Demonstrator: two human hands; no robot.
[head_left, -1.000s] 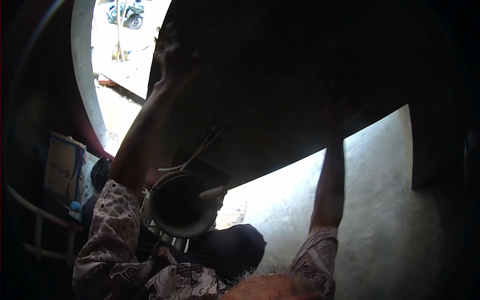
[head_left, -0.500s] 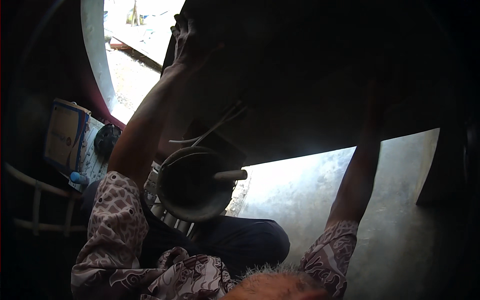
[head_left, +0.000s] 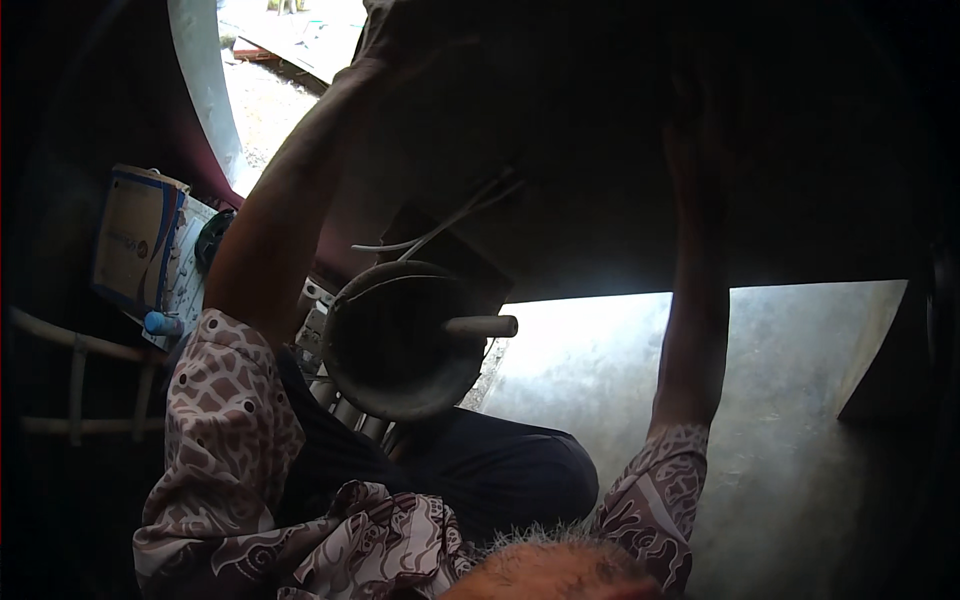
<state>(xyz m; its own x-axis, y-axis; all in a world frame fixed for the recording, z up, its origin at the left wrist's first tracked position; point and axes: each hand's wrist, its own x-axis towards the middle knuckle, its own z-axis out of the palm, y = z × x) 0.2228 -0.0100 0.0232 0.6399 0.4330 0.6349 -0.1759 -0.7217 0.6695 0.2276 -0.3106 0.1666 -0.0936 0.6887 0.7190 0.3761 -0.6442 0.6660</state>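
Note:
A large dark panel fills the upper middle, its straight lower edge showing against the pale floor. My left hand is at the panel's far left edge, thumb apart on the face and fingers at the edge; the top of the picture cuts part of it off. Deep shadow covers my right hand, which lies against the panel's face further right, its fingers faintly seen stretched upward. Below, between my arms, there is a round dark bucket-like vessel with a pale cylindrical handle reaching over its rim.
Thin white cables run beside the vessel. A brown cardboard box and a blue-capped item stand at the left, by a pale rail. Smooth grey floor spreads at the right; a bright opening shows outdoors.
My left hand has moved up, partly out of the picture. My right hand has shifted left and upward over the panel. The whole view has shifted slightly.

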